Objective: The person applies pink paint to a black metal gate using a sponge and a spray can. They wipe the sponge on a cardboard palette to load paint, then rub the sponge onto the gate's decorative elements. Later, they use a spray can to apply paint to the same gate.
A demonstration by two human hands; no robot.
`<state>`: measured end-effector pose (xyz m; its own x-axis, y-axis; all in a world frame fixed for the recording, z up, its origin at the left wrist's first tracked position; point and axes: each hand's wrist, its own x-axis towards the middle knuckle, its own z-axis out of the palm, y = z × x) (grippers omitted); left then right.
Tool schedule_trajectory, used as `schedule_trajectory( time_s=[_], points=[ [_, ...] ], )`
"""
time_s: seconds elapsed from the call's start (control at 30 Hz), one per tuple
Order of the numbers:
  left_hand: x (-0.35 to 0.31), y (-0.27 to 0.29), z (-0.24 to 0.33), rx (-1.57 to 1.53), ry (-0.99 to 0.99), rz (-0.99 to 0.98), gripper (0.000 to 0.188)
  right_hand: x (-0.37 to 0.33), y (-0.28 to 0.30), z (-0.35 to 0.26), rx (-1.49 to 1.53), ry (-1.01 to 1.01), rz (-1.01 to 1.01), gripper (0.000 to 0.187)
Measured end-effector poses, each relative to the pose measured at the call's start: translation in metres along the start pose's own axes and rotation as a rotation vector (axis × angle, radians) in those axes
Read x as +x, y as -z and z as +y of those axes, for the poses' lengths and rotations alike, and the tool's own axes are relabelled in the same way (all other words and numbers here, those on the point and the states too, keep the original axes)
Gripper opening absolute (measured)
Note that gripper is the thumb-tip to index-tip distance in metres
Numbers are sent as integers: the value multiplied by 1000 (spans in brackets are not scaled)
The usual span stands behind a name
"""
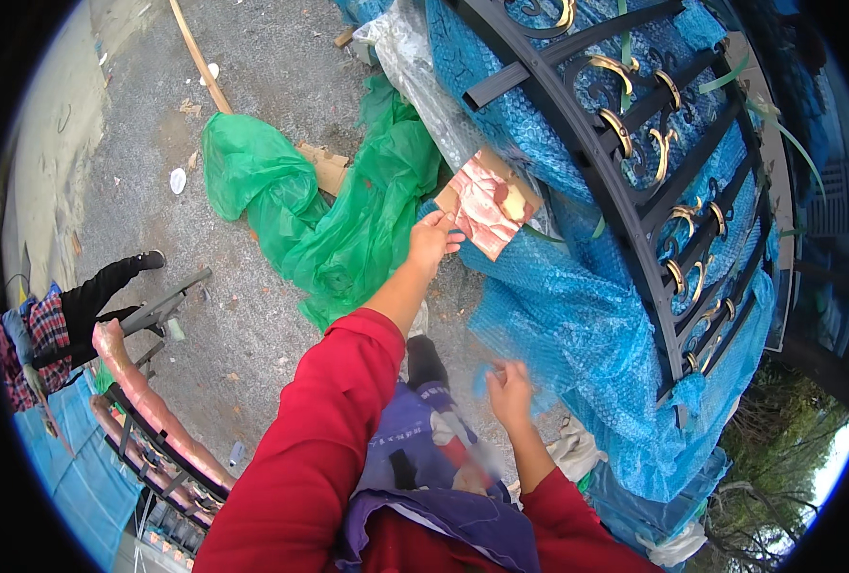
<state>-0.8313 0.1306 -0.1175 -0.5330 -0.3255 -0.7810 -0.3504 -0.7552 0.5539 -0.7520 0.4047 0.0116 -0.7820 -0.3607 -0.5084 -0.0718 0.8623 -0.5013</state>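
Note:
My left hand [431, 244] is stretched forward, fingers pinched on the near-left edge of a cardboard piece [489, 202]. That piece is roughly square, brown at its far edge and covered by shiny, wrinkled pinkish film. Lower and to the right, my right hand [511, 393] is closed with curled fingers. A blurred bluish, see-through patch shows beside its fingers; what it holds, if anything, I cannot make out. Just right of both hands lies blue bubble wrap [563, 310], spread under and around a black metal railing panel [596, 158] with gold scroll ornaments.
Crumpled green plastic sheeting [348, 224] lies left of my left hand, with brown cardboard [325, 169] beneath it. A wooden stick [201, 57] rests on the grey ground. At far left, a person in a checked shirt [47, 323] stands near another railing [162, 411] wrapped in pinkish film.

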Motion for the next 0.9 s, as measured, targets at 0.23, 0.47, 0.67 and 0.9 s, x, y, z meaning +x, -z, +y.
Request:
schedule_trajectory(
  time_s=[0.23, 0.47, 0.67, 0.9],
  points=[
    [3, 12, 1, 9, -16, 38, 45, 188, 46, -102, -122, 162, 200, 51],
    [4, 12, -1, -1, -41, 41, 30, 254, 25, -109, -399, 167, 213, 54],
    [3, 6, 1, -34, -59, 86, 25, 269, 32, -105, -419, 153, 301, 47],
    [12, -10, -1, -74, -96, 73, 28, 281, 38, -95, -430, 139, 346, 63]
  ],
)
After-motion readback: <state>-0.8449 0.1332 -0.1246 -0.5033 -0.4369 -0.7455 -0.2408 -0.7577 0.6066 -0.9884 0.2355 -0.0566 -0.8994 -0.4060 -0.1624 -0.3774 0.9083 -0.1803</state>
